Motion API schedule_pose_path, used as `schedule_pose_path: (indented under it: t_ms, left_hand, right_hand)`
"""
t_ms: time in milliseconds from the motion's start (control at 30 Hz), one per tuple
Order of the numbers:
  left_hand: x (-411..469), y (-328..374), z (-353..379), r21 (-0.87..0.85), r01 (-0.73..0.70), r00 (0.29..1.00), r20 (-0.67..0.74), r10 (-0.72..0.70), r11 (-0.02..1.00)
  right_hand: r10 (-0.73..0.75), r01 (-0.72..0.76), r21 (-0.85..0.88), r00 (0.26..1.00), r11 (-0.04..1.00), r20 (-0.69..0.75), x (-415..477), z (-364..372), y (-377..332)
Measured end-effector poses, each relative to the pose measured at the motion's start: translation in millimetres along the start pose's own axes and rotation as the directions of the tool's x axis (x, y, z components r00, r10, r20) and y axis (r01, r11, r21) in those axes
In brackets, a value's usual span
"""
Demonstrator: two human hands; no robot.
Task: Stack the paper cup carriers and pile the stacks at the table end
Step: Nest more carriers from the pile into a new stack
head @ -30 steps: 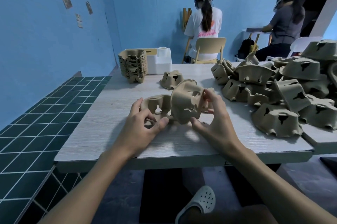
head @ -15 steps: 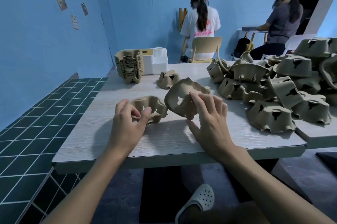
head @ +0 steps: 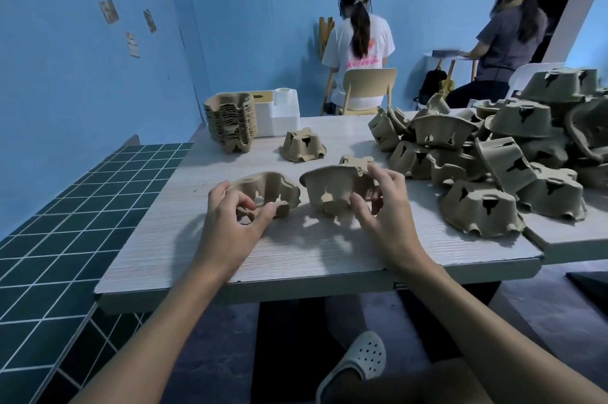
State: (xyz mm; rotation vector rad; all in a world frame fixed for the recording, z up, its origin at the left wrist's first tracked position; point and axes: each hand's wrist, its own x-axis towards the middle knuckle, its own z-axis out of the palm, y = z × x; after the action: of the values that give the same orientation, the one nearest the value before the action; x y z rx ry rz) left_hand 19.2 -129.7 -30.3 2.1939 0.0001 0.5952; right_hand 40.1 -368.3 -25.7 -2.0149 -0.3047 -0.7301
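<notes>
my left grip (head: 230, 226) pinched a first carrier (head: 273, 185) by its rim and my right grip (head: 385, 206) curled round a second carrier (head: 332, 186) — side by side, i judged, to nest them. both sat nearer me than the finished stack (head: 230, 122) — the loose heap (head: 493, 157) lay right of it.

Tan carriers (head: 480, 209), pale woodgrain table (head: 296, 249), blue wall (head: 59, 81), dark green tiles (head: 65, 206)
</notes>
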Motion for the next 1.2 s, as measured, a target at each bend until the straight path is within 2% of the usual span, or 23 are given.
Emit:
schedule_pose_path:
  t_ms: [100,233,300,400,567,633,767,833,933,1100,1200]
  left_hand:
    - [-1,0,-1,0.024,-0.011,1.0,0.021,0.01,1.0]
    - [-1,-1,-1,0.045,-0.029,0.999,0.017,0.028,0.999]
    - [0,-2,-1,0.047,-0.036,0.999,-0.006,0.036,0.998]
    - [1,-6,0,0.062,-0.045,0.998,-0.031,0.047,0.997]
    - [0,-6,1,0.107,-0.077,0.997,0.006,0.077,0.991]
    - [-2,-4,1,0.088,-0.101,0.995,0.026,0.099,0.991]
    - [-3,2,-1,-0.018,-0.153,0.977,0.145,0.154,0.988]
    - [-4,3,-1,-0.087,-0.134,0.972,0.182,0.148,0.987]
    - [-6,4,-1,-0.208,-0.076,0.973,0.199,0.118,0.975]
    - [-3,0,0,-0.256,-0.035,0.981,0.174,0.082,0.966]
    - [-3,3,1,-0.224,-0.012,0.983,0.177,0.053,0.974]
  right_hand:
    - [0.092,-0.094,0.046,0.995,0.995,0.044,2,-3,1]
    - [0.102,-0.107,0.028,0.985,0.994,0.137,4,0,5]
    - [0.134,-0.156,0.112,0.975,0.981,0.178,5,0,6]
    - [0.173,-0.204,0.203,0.972,0.958,0.161,5,-4,5]
    - [0.014,-0.009,0.11,0.999,0.994,-0.045,4,-11,-10]
    - [-0.056,0.072,0.134,0.991,0.988,-0.12,7,-11,-22]
    - [-0.283,0.292,0.044,0.949,0.956,-0.135,14,4,-38]
    - [-0.375,0.374,-0.033,0.919,0.927,-0.122,16,14,-40]
    - [-0.438,0.432,-0.08,0.895,0.898,-0.083,14,29,-44]
    - [-0.518,0.528,-0.149,0.849,0.836,0.103,12,42,-41]
    - [-0.487,0.518,-0.124,0.847,0.846,0.213,8,41,-40]
